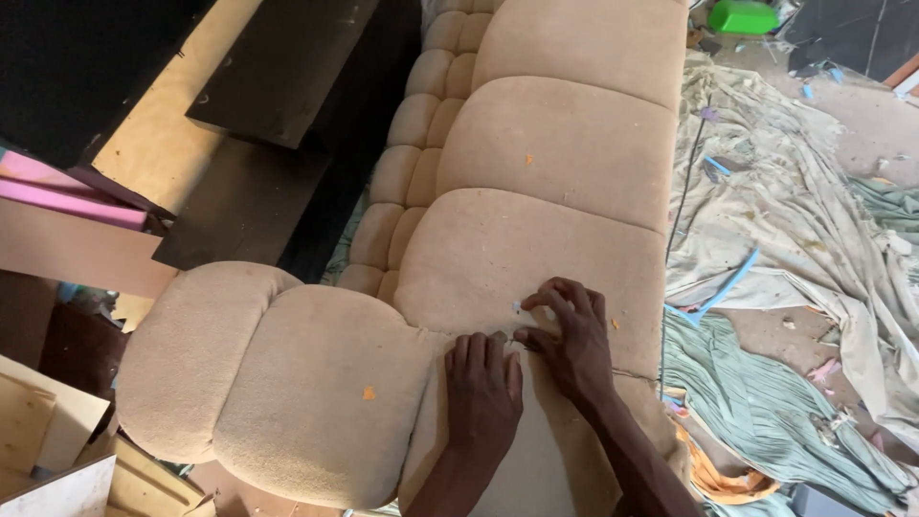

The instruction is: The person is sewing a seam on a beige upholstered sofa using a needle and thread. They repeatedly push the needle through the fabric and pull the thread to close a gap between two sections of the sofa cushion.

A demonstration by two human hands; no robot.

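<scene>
A tan upholstered sofa [546, 144] lies below me, with padded seat cushions and a rounded armrest [278, 373] at the near left. My left hand [481, 388] presses flat, fingers together, on the fabric at the near end of the nearest cushion. My right hand [571, 330] rests just beside it, fingers curled and pinching at the fabric by a small pale scrap [517, 307]. Whether it grips anything is unclear.
Crumpled cream and green cloths [785, 239] cover the floor to the right, with blue strips and an orange rag [723, 479]. Dark boards [278, 67] and pink foam [67, 196] stand at left; wooden panels [48, 431] at lower left. A green object [742, 16] lies far back.
</scene>
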